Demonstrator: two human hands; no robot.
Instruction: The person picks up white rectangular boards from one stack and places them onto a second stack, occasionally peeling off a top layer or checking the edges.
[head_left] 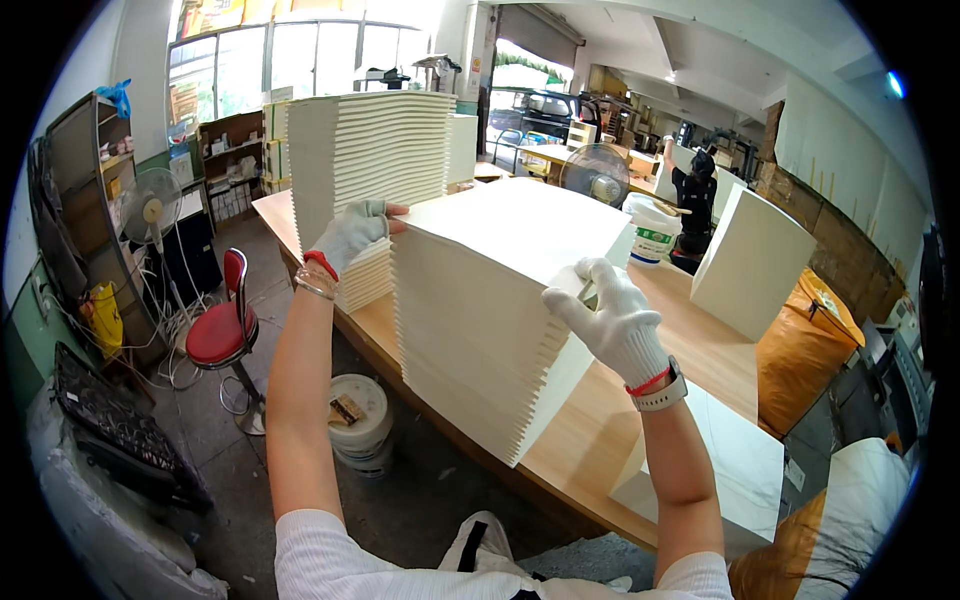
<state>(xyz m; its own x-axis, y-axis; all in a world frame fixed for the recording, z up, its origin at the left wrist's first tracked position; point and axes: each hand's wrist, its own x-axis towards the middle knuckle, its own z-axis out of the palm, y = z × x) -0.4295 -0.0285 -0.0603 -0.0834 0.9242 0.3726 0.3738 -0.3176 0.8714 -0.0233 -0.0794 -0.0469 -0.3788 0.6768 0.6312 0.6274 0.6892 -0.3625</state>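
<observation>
Two hands, both gloved, are at one white stack of ridged-edge sheets in the middle of the frame. The left hand has its fingers stretched over the upper-left corner; the right hand curls thumb and fingers at the right top edge. I cannot tell whether either grip is closed on a sheet.

At least three more large white pieces share the desk: a tall ridged stack at upper left, close behind the left hand; a block at right; and a marbled block at lower right, beside the right forearm.

Around them are two fans, one at left and one at upper centre-right; two white buckets, one on the desk and one on the floor before its front edge; one red chair at left; one orange bag at right; and one co-worker at upper right.
</observation>
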